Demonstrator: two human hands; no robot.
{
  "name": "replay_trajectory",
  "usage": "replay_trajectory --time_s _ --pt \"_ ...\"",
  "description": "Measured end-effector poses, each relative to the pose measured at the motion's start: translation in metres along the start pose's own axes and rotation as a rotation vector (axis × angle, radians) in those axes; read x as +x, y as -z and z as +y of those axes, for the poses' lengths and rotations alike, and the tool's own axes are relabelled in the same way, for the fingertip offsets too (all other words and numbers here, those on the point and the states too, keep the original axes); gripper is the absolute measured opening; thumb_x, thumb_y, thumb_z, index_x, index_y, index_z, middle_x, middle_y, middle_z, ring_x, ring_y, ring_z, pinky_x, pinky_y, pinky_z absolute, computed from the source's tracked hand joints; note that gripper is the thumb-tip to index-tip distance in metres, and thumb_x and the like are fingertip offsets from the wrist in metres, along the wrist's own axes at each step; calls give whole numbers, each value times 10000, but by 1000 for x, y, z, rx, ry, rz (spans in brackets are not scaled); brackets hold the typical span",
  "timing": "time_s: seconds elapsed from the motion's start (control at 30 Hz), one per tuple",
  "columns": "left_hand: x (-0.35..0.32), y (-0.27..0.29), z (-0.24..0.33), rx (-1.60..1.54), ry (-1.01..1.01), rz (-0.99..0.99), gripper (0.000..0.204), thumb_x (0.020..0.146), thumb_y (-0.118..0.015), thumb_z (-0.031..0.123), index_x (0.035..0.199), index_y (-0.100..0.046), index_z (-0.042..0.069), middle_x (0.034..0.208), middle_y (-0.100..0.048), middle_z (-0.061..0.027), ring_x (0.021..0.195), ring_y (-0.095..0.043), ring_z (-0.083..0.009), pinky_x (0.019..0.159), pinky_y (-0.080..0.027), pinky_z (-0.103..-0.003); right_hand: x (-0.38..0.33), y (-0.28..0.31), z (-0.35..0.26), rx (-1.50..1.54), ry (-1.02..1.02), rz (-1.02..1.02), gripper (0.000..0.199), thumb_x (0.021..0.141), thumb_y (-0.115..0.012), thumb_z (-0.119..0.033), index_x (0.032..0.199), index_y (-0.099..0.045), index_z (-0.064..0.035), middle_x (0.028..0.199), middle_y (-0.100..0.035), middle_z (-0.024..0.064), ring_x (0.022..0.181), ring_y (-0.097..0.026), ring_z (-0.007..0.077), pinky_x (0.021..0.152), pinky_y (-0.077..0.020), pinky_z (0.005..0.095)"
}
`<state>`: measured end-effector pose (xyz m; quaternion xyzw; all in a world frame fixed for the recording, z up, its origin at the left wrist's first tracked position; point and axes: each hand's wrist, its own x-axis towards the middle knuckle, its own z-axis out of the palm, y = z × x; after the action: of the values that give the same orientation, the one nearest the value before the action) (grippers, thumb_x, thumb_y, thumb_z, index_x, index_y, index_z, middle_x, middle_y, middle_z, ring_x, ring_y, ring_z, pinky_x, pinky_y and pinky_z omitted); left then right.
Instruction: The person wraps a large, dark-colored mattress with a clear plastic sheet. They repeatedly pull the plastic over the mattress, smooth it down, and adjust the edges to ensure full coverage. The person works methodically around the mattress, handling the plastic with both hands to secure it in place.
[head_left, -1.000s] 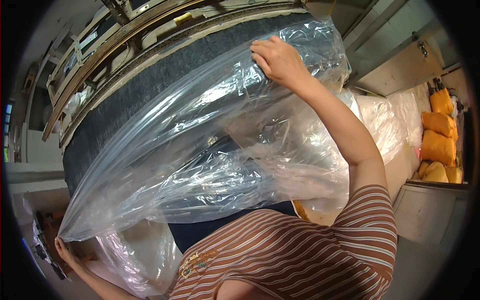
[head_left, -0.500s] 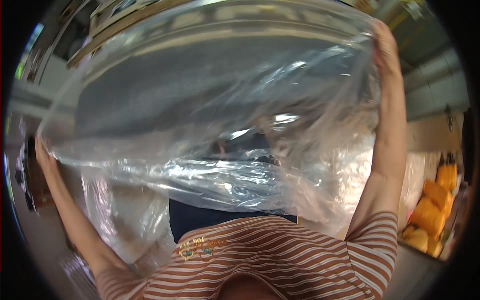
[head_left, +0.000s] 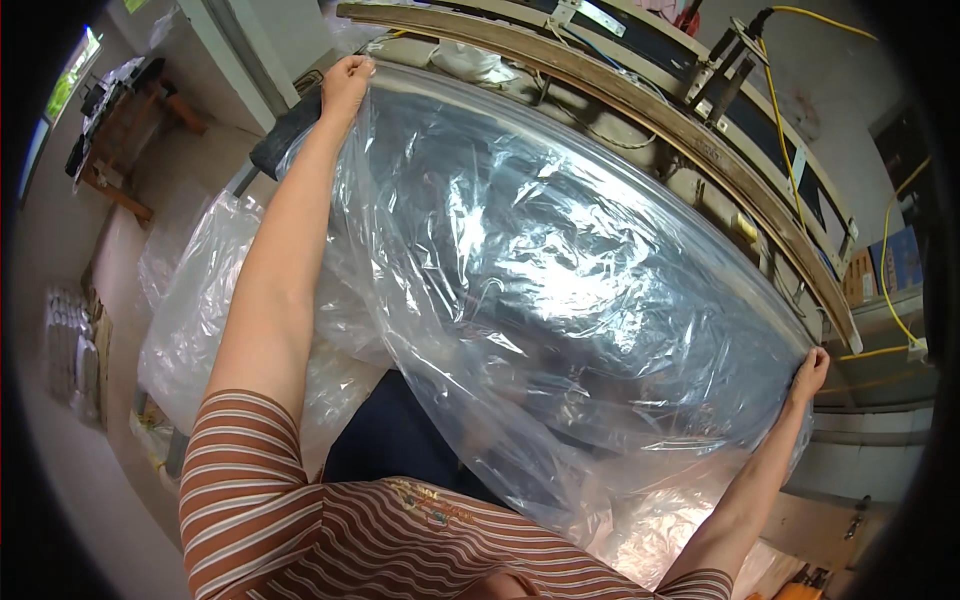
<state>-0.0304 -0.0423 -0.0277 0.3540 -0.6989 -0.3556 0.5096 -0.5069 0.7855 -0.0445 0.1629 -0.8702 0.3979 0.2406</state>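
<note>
A wide sheet of clear plastic film (head_left: 560, 270) is stretched between my hands, its far edge pulled nearly straight. My left hand (head_left: 347, 84) pinches the film's far left corner, fingers closed. At the far right corner my right hand (head_left: 811, 374) grips the same edge, fingers closed too. From that edge the film hangs toward my body in shiny wrinkles and loose folds. Whether it is a single layer or a bag I cannot tell. A dark surface shows through it.
Just beyond the film's edge runs a long wooden bar (head_left: 600, 75) of a machine, with a metal bracket (head_left: 728, 70) and yellow cable (head_left: 782, 130). More clear plastic (head_left: 200, 290) is heaped at left. A wooden bench (head_left: 115, 150) stands far left. Orange things (head_left: 800, 590) show at lower right.
My left hand has moved forward and to the right, my right hand lower and nearer. The film has swung toward the wooden bar, and my view has turned.
</note>
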Motion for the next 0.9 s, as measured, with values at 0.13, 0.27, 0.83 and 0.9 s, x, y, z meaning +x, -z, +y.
replay_trajectory --time_s 0.13,0.27,0.83,0.9 --pt "5 -31 15 109 52 -16 273 772 -682 288 923 -700 62 791 -667 -32 749 -600 -113 721 -460 -275 18 10 15 -64 -25 25 264 895 -583 -229 981 -579 20 931 -593 76 860 -535 170 817 -424 290" --pt "9 -36 16 225 122 -2 271 713 -713 309 814 -674 61 763 -652 -31 723 -589 -121 707 -460 -285 22 1 15 -218 -11 67 316 863 -617 -264 949 -585 37 908 -598 105 831 -540 212 806 -430 325" --pt "38 -10 -4 296 285 -120 614 888 -332 493 1147 -622 18 1010 -657 -228 1033 -598 -338 876 -427 -439 16 16 -33 -383 -144 21 449 944 -432 -320 1044 -647 62 988 -672 222 887 -641 310 798 -456 394" --pt "-5 -70 43 851 239 -217 681 879 -370 602 1254 -575 72 1261 -561 -177 1178 -502 -318 1003 -348 -402 14 67 -32 -268 -240 132 436 939 -445 -333 1032 -645 43 1011 -664 211 938 -622 304 817 -443 393"
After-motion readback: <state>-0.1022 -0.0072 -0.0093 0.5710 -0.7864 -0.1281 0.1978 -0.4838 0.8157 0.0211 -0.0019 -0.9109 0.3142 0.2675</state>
